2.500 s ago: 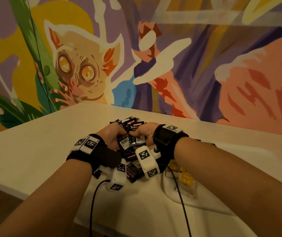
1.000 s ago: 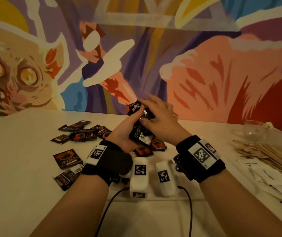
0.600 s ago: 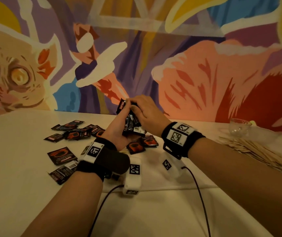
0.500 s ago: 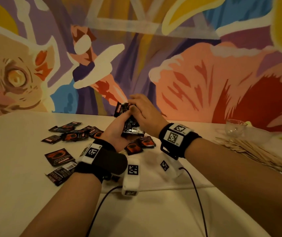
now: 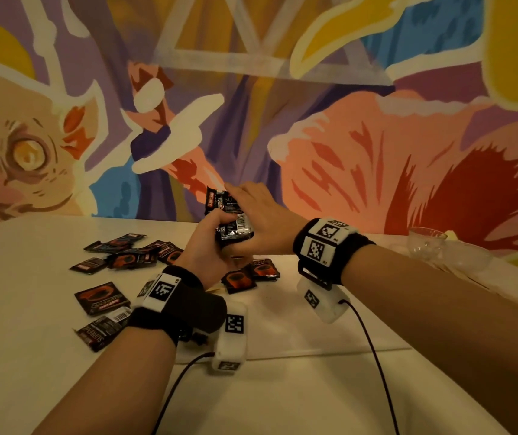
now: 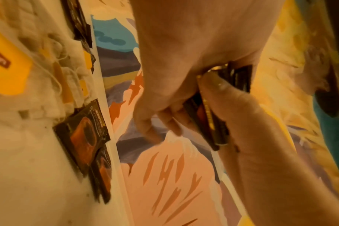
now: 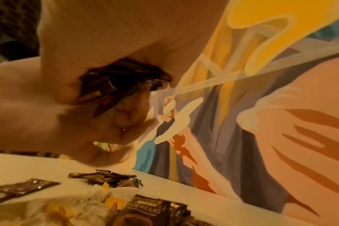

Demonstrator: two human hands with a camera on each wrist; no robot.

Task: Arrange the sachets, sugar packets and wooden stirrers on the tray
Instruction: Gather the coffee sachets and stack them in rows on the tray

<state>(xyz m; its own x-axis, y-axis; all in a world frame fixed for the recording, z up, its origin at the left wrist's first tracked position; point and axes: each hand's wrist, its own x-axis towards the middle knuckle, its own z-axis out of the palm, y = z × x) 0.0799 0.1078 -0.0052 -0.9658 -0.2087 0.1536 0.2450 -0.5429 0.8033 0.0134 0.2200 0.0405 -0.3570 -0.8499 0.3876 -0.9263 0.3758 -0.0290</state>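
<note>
Backdrop: painted mural (image 5: 377,152) of a wide-eyed animal and large leaves behind a pale table (image 5: 16,293).
Head view, held bundle: a stack of dark coffee sachets (image 5: 231,215) is raised above the table, just this side of the mural.
Head view, left hand: left hand (image 5: 207,246) cups the stack from below, fingers curled round its lower edge, probably to square it up.
Head view, right hand: right hand (image 5: 262,221) lies over the top of the stack, fingers bent down across it, likely pressing the sachets level.
Head view, loose sachets: more sachets (image 5: 119,255) lie scattered left of the held stack; two (image 5: 248,276) sit directly beneath it.
Head view, other items: a glass bowl (image 5: 449,249) stands far right of the stack. No tray is clearly visible.
Left wrist view: thumb and fingers (image 6: 159,119) pinch the stack's edge; tea bags with yellow tags (image 6: 8,73) lie beside it.
Right wrist view: right fingers (image 7: 68,91) wrap the stack's top; a labelled sachet (image 7: 143,212) lies below.
Judgement: gathering is partly done; many sachets remain loose.
</note>
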